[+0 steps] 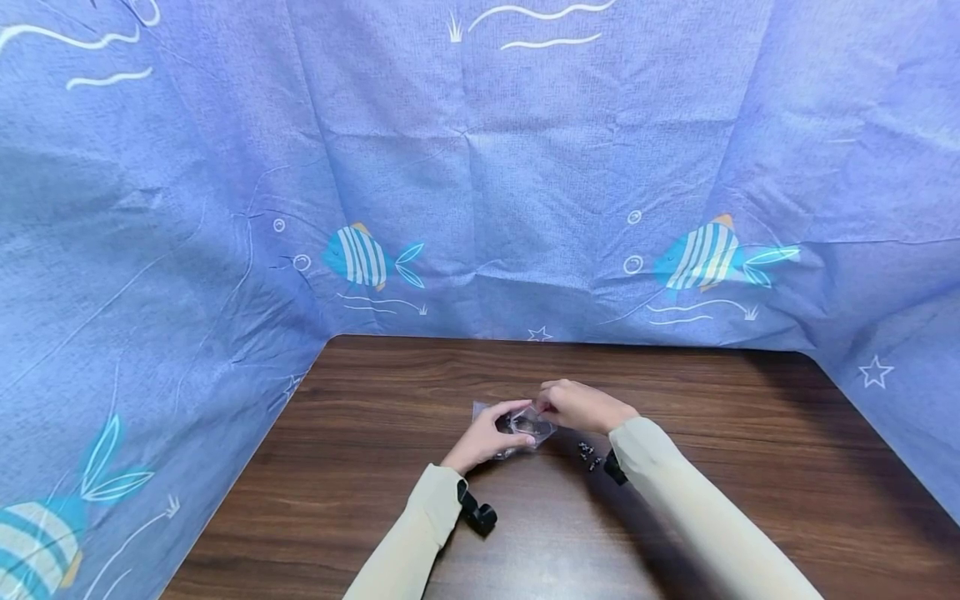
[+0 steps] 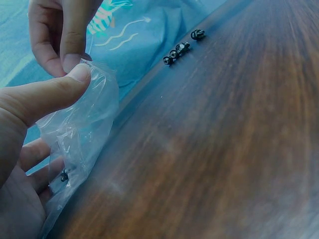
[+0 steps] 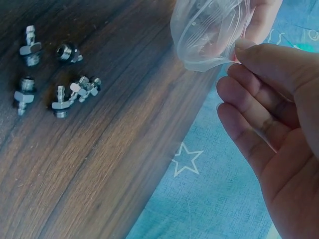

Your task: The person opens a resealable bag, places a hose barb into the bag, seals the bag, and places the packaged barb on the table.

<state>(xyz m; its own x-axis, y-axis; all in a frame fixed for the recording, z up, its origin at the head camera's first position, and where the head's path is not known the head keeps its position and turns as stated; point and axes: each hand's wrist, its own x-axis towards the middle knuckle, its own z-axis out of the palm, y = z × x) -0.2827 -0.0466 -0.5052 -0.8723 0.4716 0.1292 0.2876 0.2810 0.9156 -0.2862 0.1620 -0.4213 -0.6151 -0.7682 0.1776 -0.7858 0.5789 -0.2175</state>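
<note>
A clear plastic zip bag [image 3: 205, 37] stands with its mouth spread apart between my hands, just over the table. My left hand [image 1: 486, 436] holds it from the left, the thumb near its rim and the other fingers round the far side. Thumb and forefinger of my right hand [image 1: 581, 406] pinch the rim at the opposite edge. Through the film in the left wrist view shows a small dark piece [image 2: 64, 176], too blurred to name. Several metal hose barb fittings [image 3: 31, 47] lie loose on the table, nearest to the right wrist.
The brown wood-grain table [image 1: 375, 392] carries all of this. Behind it and along its left side hangs a blue cloth [image 1: 540, 192] printed with fish. A black wrist camera [image 1: 480, 515] sticks out from the left wrist, low over the tabletop.
</note>
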